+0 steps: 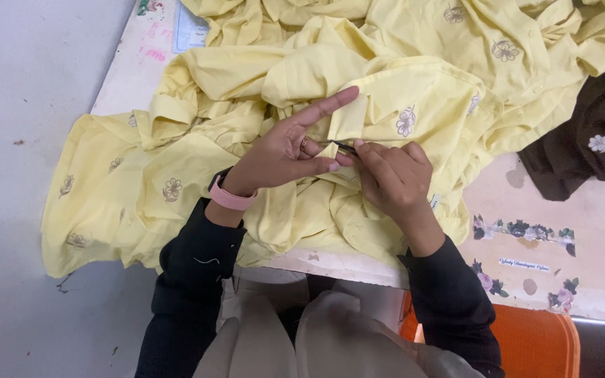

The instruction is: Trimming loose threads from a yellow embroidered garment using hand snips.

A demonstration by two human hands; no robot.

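Note:
A pale yellow garment [197, 175] with embroidered flower motifs lies crumpled over the table and hangs off its near edge. My left hand [285, 150], with a pink band at the wrist, pinches a fold of the yellow cloth between thumb and fingers, index finger stretched out. My right hand [393, 175] is closed on a small dark metal tool [342, 145], a thread snip or tweezers, whose tip touches the pinched fold between the two hands. Both arms wear black sleeves.
A dark brown garment [596, 140] with a white flower lies at the right. The table [526, 231] has a cream covering with flower print. An orange plastic seat [526, 343] shows at bottom right. Grey floor [22, 140] lies on the left.

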